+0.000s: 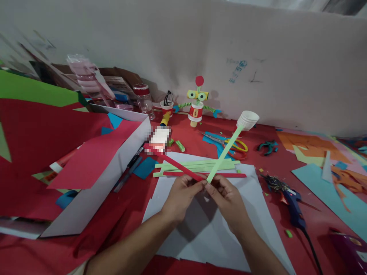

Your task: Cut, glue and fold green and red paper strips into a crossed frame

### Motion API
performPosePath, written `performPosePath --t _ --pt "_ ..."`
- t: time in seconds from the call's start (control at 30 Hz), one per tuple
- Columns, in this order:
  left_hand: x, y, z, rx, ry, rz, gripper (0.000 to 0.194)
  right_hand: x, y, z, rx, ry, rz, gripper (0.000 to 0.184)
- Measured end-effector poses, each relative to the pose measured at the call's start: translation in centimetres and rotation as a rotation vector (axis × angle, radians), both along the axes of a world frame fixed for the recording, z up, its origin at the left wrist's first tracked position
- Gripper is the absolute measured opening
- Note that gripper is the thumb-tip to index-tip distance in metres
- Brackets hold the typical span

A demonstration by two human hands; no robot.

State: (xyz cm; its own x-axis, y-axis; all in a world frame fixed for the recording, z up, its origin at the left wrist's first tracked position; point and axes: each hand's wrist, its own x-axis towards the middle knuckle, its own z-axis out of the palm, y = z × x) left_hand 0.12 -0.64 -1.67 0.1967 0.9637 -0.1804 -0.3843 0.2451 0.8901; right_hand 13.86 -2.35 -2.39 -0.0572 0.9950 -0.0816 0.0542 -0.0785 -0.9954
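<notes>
My left hand (183, 194) pinches the near end of a red paper strip (179, 165), which points away to the upper left. Between the fingers of my right hand (228, 198) is the end of a light green paper strip (225, 152), slanting to the upper right. The two ends meet at my fingertips in a V; how they overlap there is hidden by the fingers. Just beyond my hands, several green strips (197, 166) and another red strip (229, 175) lie across a white sheet (174, 236).
A paper-cup robot figure (195, 110) stands by the wall. Yellow-handled scissors (237, 145), pliers (267, 146) and a glue gun (294, 210) lie to the right. A white box (114, 168) with coloured paper fills the left. Stacked white cups (248, 119) stand behind.
</notes>
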Motion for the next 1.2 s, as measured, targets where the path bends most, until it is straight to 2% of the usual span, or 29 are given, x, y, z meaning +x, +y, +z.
performPosePath --t 0.33,0.5,0.63,0.77,0.83,0.9,0.97,1.07,1.2 --pt "0.4 -0.5 -0.1 -0.051 -0.090 0.067 0.008 -1.0 -0.8 0.4 0.000 -0.028 -0.077 0.019" --pt "0.6 -0.8 -0.4 -0.069 -0.082 0.036 0.011 -0.8 -0.9 -0.2 -0.024 0.039 -0.099 0.022" --pt "0.7 -0.9 -0.3 -0.061 -0.018 0.086 0.012 -0.9 -0.8 -0.5 -0.063 0.150 -0.122 0.021" --pt "0.6 -0.6 -0.1 -0.048 -0.073 -0.023 0.011 -1.2 -0.7 -0.5 -0.082 0.170 -0.122 0.016" --pt "0.4 -0.3 -0.1 -0.078 -0.113 -0.001 0.012 -1.4 -0.7 -0.5 -0.047 0.179 -0.115 0.017" --pt "0.2 -0.1 -0.2 -0.142 -0.132 0.090 0.015 -1.6 -0.8 -0.5 0.010 0.168 -0.108 0.025" --pt "0.1 0.1 -0.3 -0.215 -0.142 0.128 0.018 -1.7 -1.1 -0.5 0.070 0.114 -0.105 0.030" --pt "-0.1 0.2 -0.3 -0.296 -0.156 0.087 0.020 -1.8 -1.3 -0.6 0.139 0.027 -0.106 0.028" --pt "-0.2 0.2 -0.2 -0.311 -0.139 0.065 0.021 -1.6 -1.3 -0.5 0.208 -0.039 -0.145 0.020"
